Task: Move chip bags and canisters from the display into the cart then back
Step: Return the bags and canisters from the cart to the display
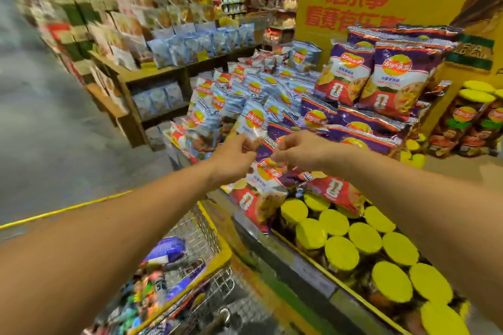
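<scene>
Both hands are curled near the frame's centre: the left hand (pixel 236 152) and right hand (pixel 298 149) are seen above a purple chip bag (pixel 265 193), though blur hides whether it is pinched. Yellow-lidded canisters (pixel 364 238) are packed lower right; the cart (pixel 190 280) is seen lower centre

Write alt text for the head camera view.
Both hands, left hand and right hand, reach over a chip bag on the display, above yellow-lidded canisters. A wire cart sits lower left.
</scene>
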